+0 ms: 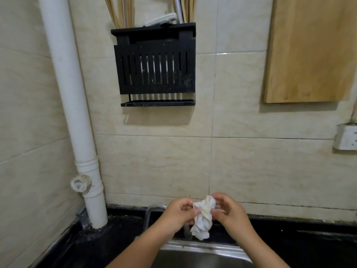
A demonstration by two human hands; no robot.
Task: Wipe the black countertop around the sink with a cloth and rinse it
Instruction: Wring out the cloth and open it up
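**Both hands hold the cloth above the sink**

At about 6 o'clock in the head view, the left hand (178, 211) and the right hand (229, 211) meet over the stainless-steel sink (202, 254). Between them hangs a small crumpled white cloth (202, 219); the fingers of both hands are curled and pinch its upper part, the left from 9 o'clock, the right from 3 o'clock, while its lower bunch dangles free above the sink's back rim. A curved metal tap (149, 213) stands just behind the left wrist, partly hidden.

The glossy black countertop (301, 240) runs around the sink from 8 o'clock to 4 o'clock, meeting the beige tiled wall (251, 161). A white plastic drainpipe (77, 122) descends at 9 o'clock to the counter. At 12 o'clock a black slatted utensil holder (156, 70) hangs on the wall, holding wooden chopsticks (119, 10). A pale wooden cutting board (311, 49) hangs at 2 o'clock, with a white wall socket (345, 138) at 3 o'clock.
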